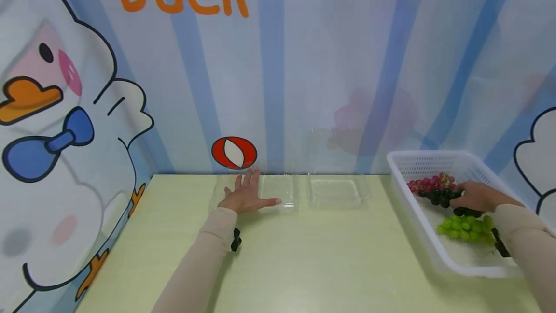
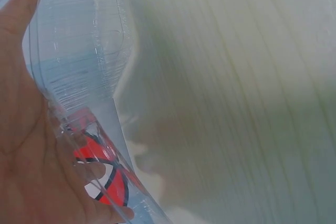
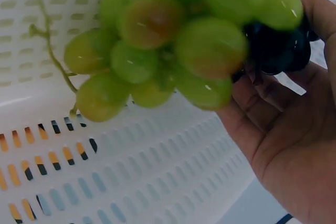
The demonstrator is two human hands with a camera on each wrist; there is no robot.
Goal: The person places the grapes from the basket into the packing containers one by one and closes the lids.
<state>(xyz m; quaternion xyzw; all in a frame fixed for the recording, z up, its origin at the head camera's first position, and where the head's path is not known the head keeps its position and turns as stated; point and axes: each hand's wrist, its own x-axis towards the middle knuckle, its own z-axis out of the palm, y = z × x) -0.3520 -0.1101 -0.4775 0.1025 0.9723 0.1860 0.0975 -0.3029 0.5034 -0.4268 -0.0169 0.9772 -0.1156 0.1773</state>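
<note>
My left hand (image 1: 245, 198) is spread over the left side of a clear plastic box (image 1: 280, 192), its fingers straight and thumb out to the right. In the left wrist view, fingertips show through the transparent plastic (image 2: 79, 40). Over in the white basket (image 1: 482, 271), my right hand (image 1: 482, 196) grips a bunch of black grapes (image 1: 439, 198). The right wrist view has the black grapes (image 3: 286, 51) between thumb and fingers, partly hidden behind green grapes (image 3: 152, 51). Red grapes (image 1: 427, 185) lie just beyond the black ones.
A second clear plastic box (image 1: 338, 193) stands right of the first, near the back edge of the pale yellow table (image 1: 304, 260). Behind the table hangs a striped blue curtain (image 1: 312, 62) with duck pictures. The basket's raised perforated walls surround the grapes.
</note>
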